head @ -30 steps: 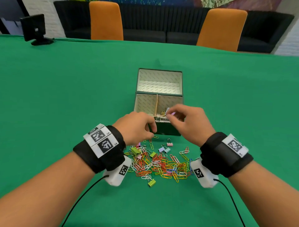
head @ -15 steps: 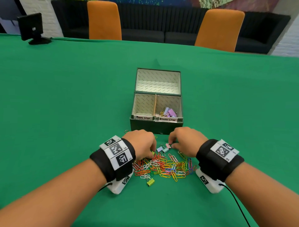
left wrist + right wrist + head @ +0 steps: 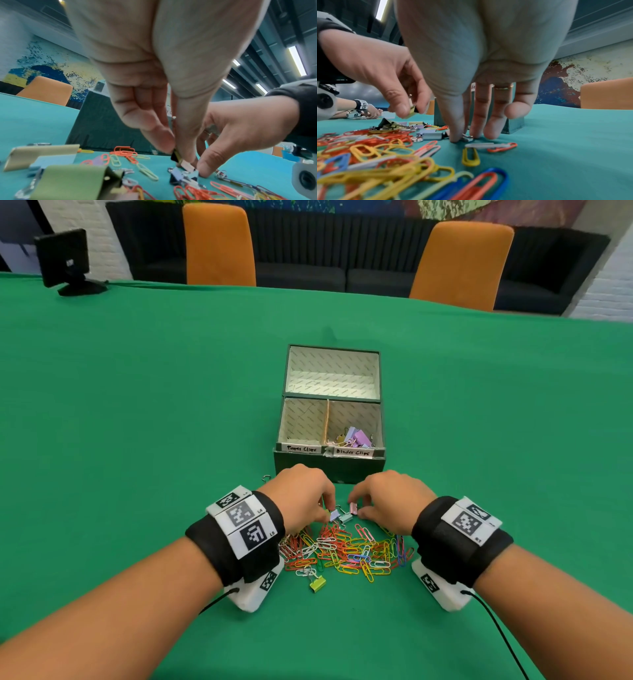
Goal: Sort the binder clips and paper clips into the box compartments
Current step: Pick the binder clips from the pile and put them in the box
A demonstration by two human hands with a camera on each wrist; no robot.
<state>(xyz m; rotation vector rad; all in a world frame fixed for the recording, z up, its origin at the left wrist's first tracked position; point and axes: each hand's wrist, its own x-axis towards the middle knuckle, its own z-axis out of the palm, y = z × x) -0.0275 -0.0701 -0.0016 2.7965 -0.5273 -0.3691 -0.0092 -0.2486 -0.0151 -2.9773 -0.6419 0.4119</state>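
The dark green box [image 3: 329, 470] stands open, with a left compartment labelled Paper Clips [image 3: 301, 422] and a right one labelled Binder Clips [image 3: 356, 419] that holds several pastel binder clips [image 3: 356, 437]. A pile of coloured paper clips [image 3: 346, 553] lies between my wrists. My left hand [image 3: 325, 513] pinches a yellow-green binder clip [image 3: 412, 112] just above the pile's far edge. The thumb and forefinger of my right hand [image 3: 356, 508] pinch a pink binder clip [image 3: 353, 507] lying on the cloth. Purple [image 3: 333, 515] and light blue [image 3: 346, 518] binder clips lie between the hands.
Another yellow-green binder clip [image 3: 318, 583] lies at the pile's near edge. More binder clips [image 3: 42, 154] sit left of my left hand. The green tablecloth [image 3: 137, 405] spreads all round. A small black monitor [image 3: 65, 261] stands far left, and two orange chairs [image 3: 219, 244] are behind the table.
My right hand has come back from over the binder clip compartment down to the pile. Both hands now sit low at its far edge, each on a binder clip.
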